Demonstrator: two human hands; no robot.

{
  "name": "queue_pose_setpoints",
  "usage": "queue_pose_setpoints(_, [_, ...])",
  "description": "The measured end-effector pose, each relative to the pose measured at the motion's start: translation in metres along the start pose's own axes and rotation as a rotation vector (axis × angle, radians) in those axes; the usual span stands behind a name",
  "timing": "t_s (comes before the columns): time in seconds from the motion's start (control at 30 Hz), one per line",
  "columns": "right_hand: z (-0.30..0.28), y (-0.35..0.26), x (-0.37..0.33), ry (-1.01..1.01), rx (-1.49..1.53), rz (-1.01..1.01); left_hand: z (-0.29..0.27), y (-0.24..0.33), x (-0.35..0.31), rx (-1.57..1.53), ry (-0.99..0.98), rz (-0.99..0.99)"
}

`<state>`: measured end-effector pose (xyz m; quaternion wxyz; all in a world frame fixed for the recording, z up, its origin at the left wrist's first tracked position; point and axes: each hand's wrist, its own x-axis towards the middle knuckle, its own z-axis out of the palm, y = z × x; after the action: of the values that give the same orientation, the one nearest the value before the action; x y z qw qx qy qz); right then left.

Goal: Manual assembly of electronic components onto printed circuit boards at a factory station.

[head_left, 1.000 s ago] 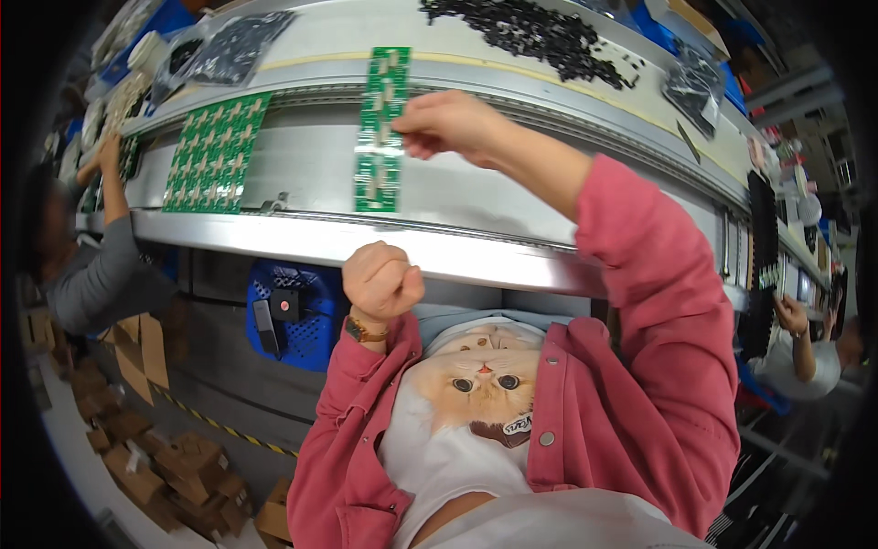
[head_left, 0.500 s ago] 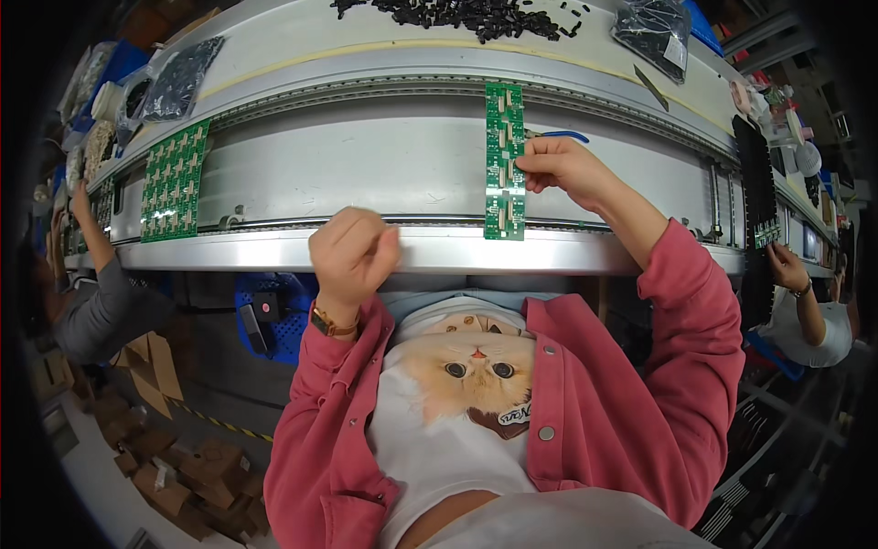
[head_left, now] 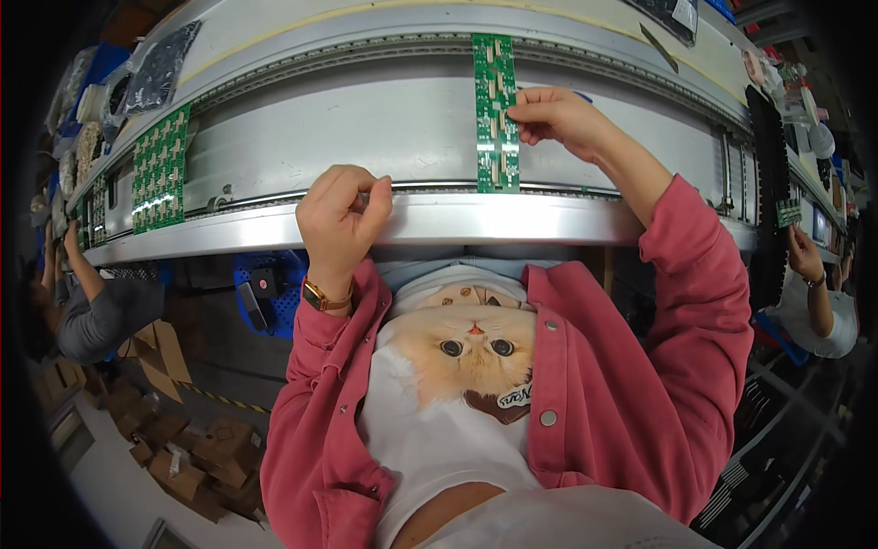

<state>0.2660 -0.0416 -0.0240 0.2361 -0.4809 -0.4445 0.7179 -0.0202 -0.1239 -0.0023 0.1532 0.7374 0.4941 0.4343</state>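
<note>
A narrow green circuit board (head_left: 497, 151) with a row of pale connectors spans the two rails of a conveyor in front of me. My right hand (head_left: 565, 121) is closed in a pinch, its thumb and fingertips touching or overlapping the board's right edge. Whatever may be between those fingertips is too small to make out. My left hand (head_left: 340, 220) is curled into a loose fist over the near rail, left of the board and apart from it. The inside of that fist is hidden. Behind my right hand a bit of a blue handle (head_left: 583, 97) shows.
A wider green panel (head_left: 160, 174) lies on the conveyor at left. Beyond the far rail are a bag of dark parts (head_left: 165, 69) and a thin metal blade (head_left: 660, 48). Co-workers' arms reach in at the left (head_left: 84, 265) and right (head_left: 809, 261). Cardboard boxes (head_left: 215, 448) stand lower left.
The view has shifted, so the conveyor sits higher and the pile of small black parts has left the picture. My right hand stays at the board's edge; my left stays curled.
</note>
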Motion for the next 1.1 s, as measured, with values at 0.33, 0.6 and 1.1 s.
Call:
queue_pose_setpoints(0.33, [0.000,-0.024,-0.027,0.114,-0.323,0.021,-0.011,0.012,0.008,0.092,-0.185,0.054])
queue_pose_setpoints(0.6, [-0.013,-0.079,-0.020,0.666,-1.178,-0.497,-0.056,0.035,0.104,0.230,-0.579,0.432])
queue_pose_setpoints(1.1, [0.037,-0.093,0.049,0.746,-1.504,-0.707,0.058,-0.048,0.196,0.350,-0.462,0.564])
